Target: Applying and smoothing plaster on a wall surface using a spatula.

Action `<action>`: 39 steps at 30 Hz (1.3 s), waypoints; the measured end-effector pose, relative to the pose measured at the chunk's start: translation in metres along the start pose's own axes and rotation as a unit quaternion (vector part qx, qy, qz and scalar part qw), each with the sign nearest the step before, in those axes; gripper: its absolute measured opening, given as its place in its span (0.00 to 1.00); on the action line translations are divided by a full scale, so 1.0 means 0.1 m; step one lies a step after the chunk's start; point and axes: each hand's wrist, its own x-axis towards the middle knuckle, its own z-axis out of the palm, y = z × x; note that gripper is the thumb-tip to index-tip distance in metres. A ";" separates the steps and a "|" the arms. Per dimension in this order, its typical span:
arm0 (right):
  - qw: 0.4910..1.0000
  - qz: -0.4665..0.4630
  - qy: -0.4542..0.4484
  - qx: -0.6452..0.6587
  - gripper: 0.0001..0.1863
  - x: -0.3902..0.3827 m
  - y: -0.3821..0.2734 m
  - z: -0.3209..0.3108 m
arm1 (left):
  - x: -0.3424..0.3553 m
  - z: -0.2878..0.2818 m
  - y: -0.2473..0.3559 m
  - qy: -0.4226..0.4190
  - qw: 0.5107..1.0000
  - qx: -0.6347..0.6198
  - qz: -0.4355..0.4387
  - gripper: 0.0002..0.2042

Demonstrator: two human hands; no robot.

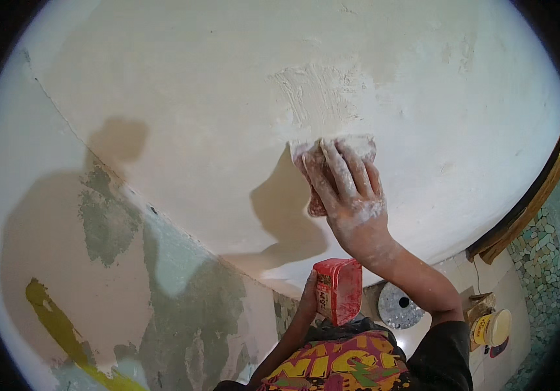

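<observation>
Pale wall (195, 130) fills most of the head view, with one long seam (182, 228) slanting down it; to the left of that seam the surface turns patchy pink and grey-green, crossed by one yellow streak (58, 322). My right fingers (338, 169) are stretched over one spreader (316, 206), flat, reddish and smeared white, grasping it against the wall; white coats these fingers too. Just above it is one rough, ridged patch of plaster (316, 94). My left fingers (310, 288) are wrapped round the side of one red tub (347, 290), held at my shirt (338, 368), below the spreader; what is inside it I cannot tell. Down to my right, on the floor (518, 313), I see one grey disc (394, 309) with one dark hole, and one yellow tub (481, 331). Farther right come one wooden edge (529, 225) and one strip of small stones (541, 254).
</observation>
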 end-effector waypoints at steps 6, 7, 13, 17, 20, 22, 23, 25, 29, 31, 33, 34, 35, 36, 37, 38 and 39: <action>0.961 0.153 0.124 0.195 0.29 0.09 0.29 -0.46 | 0.04 -0.20 -0.16 -0.036 0.999 -0.009 0.022 0.30; 0.965 0.154 0.159 0.141 0.28 0.18 0.35 -0.57 | 0.01 -0.23 -0.15 -0.026 0.999 -0.002 0.030 0.30; 0.947 0.231 0.221 -0.016 0.29 0.44 0.42 -0.25 | -0.04 -0.24 -0.16 0.002 0.999 0.007 0.035 0.30; 0.946 0.230 0.219 -0.061 0.38 0.54 -0.06 0.17 | 0.01 -0.40 -0.26 0.036 0.998 -0.013 0.044 0.29; 0.946 0.228 0.231 -0.025 0.39 0.55 -0.14 0.24 | -0.05 -0.32 -0.24 0.052 0.999 -0.002 -0.002 0.29; 0.953 0.221 0.204 -0.026 0.39 0.53 -0.30 0.23 | -0.04 -0.30 -0.25 0.032 0.999 -0.008 -0.003 0.29; 0.960 0.214 0.179 -0.023 0.38 0.53 -0.37 0.25 | -0.03 -0.30 -0.27 0.015 1.000 -0.013 0.000 0.29; 0.962 0.193 0.192 -0.018 0.37 0.50 -0.49 0.33 | 0.06 -0.24 -0.33 0.014 1.000 -0.003 0.005 0.29; 0.981 0.133 0.128 0.055 0.36 0.34 -0.66 0.31 | 0.10 0.00 -0.43 0.007 1.000 0.028 0.011 0.29; 0.981 0.118 0.111 0.109 0.36 0.31 -0.68 0.22 | 0.07 0.11 -0.37 0.004 0.999 0.050 0.022 0.29; 0.967 0.127 0.078 0.205 0.37 0.24 -0.56 0.05 | 0.06 0.18 -0.30 0.003 0.997 0.070 0.035 0.29; 0.939 0.150 0.055 0.305 0.36 0.21 -0.46 -0.06 | 0.05 0.19 -0.26 0.005 0.996 0.080 0.043 0.29; 0.934 0.137 0.073 0.321 0.34 0.14 -0.31 -0.06 | 0.04 0.19 -0.23 0.006 0.994 0.092 0.050 0.28; 0.897 0.185 0.104 0.388 0.30 0.14 -0.17 -0.13 | 0.06 0.12 -0.25 0.011 0.994 0.092 0.053 0.28; 0.845 0.226 0.181 0.450 0.29 0.18 -0.10 -0.15 | 0.08 -0.03 -0.28 -0.009 0.996 0.083 0.044 0.28; 0.911 0.153 0.234 0.303 0.31 0.27 0.10 -0.31 | 0.09 -0.09 -0.30 -0.037 0.996 0.076 0.031 0.28; 0.901 0.171 0.278 0.286 0.33 0.33 0.26 -0.33 | 0.05 -0.12 -0.29 -0.033 0.996 0.077 0.031 0.28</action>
